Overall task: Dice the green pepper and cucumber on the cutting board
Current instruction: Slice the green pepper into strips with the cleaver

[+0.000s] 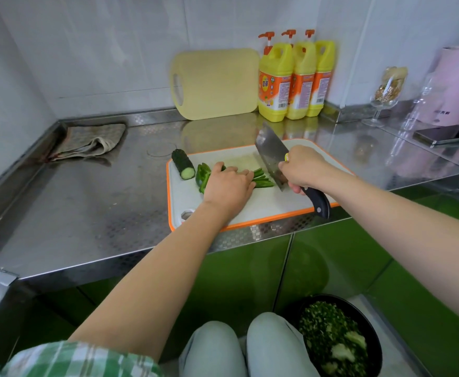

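Note:
A white cutting board [266, 208] with an orange rim lies on the steel counter. A short piece of dark green cucumber [182, 164] lies at its far left corner, cut face towards me. Green pepper strips [263, 177] are bunched in the middle, with a larger pepper piece [203, 177] to their left. My left hand [229, 187] presses down on the pepper with curled fingers. My right hand [303, 168] grips the black handle of a cleaver [271, 159], whose blade tilts with its edge at the right end of the strips.
A yellow cutting board [216, 83] leans on the back wall beside three yellow detergent bottles [295, 80]. A folded cloth [92, 141] lies at the left. A stemmed glass [384, 102], a phone [446, 136] and a pink appliance [458, 83] stand at the right. A black bin of green scraps [337, 338] sits on the floor.

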